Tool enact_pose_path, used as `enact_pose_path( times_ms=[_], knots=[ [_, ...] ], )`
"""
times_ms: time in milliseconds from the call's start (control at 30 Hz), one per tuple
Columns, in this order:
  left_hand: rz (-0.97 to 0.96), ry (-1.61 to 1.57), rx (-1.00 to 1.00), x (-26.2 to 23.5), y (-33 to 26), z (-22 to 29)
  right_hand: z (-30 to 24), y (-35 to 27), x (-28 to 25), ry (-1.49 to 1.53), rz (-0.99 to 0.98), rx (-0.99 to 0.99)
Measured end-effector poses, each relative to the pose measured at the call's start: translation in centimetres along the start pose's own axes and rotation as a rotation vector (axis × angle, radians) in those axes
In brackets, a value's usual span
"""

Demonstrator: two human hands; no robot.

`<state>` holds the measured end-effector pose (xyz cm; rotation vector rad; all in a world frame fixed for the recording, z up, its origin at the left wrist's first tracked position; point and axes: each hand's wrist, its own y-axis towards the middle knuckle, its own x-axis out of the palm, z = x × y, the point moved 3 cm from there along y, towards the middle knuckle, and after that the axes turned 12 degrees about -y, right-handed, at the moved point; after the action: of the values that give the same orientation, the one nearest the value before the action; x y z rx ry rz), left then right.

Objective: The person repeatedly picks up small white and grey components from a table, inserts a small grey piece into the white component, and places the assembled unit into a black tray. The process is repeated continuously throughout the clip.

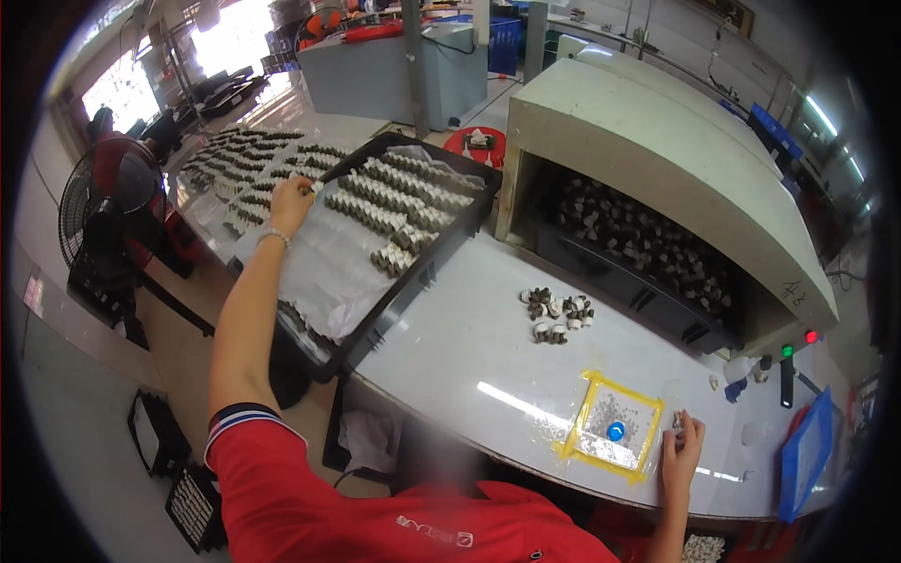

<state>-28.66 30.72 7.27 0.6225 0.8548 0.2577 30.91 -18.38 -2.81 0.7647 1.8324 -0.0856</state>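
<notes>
My left hand (289,208) reaches over a black tray (427,272) lined with white sheeting. Its fingers pinch a small white-and-dark part (314,190) at the end of a row. Rows of similar parts (389,211) stand in the tray's far half. On the right, my right hand (683,452) rests on the white table, its fingers closed around something small that I cannot make out. Beside it, yellow tape (648,458) frames a square with tiny grey pieces (615,410) and a blue round piece (616,432).
Loose white-and-dark parts (558,314) lie mid-table. A cream hooded machine (648,122) houses a black bin (638,291) of similar parts. More rows (253,169) stand on a surface beyond the tray. A fan (113,202) stands left; a blue bin (807,455) is at the right edge.
</notes>
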Motion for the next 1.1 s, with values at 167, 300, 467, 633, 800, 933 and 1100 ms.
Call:
enact_pose_path(
  times_ms=[167,300,467,633,800,933,1100],
  knots=[
    [-0.068,0.032,-0.002,3.2,1.9,-1.8,-1.6,-0.8,-0.1,0.007,0.007,0.082],
    [-0.131,0.1,0.038,4.6,2.1,-1.5,-1.4,-0.7,-0.1,-0.015,0.014,0.047],
    [-0.167,0.197,0.128,4.9,2.1,-1.2,-2.4,-0.6,-0.7,-0.035,-0.016,0.084],
    [-0.206,0.204,0.142,4.8,1.9,-0.7,-2.0,-0.7,-0.6,-0.037,0.016,0.091],
    [-0.3,0.325,0.192,5.0,2.1,-2.3,-1.6,-0.7,-0.1,-0.062,0.057,0.078],
    [-0.386,0.384,0.198,4.8,2.0,-1.1,-1.2,-0.8,0.2,-0.1,0.095,0.053],
    [-0.436,0.495,0.311,5.9,2.1,-2.0,-1.4,-0.8,0.0,-0.081,0.112,0.091]
  ],
)
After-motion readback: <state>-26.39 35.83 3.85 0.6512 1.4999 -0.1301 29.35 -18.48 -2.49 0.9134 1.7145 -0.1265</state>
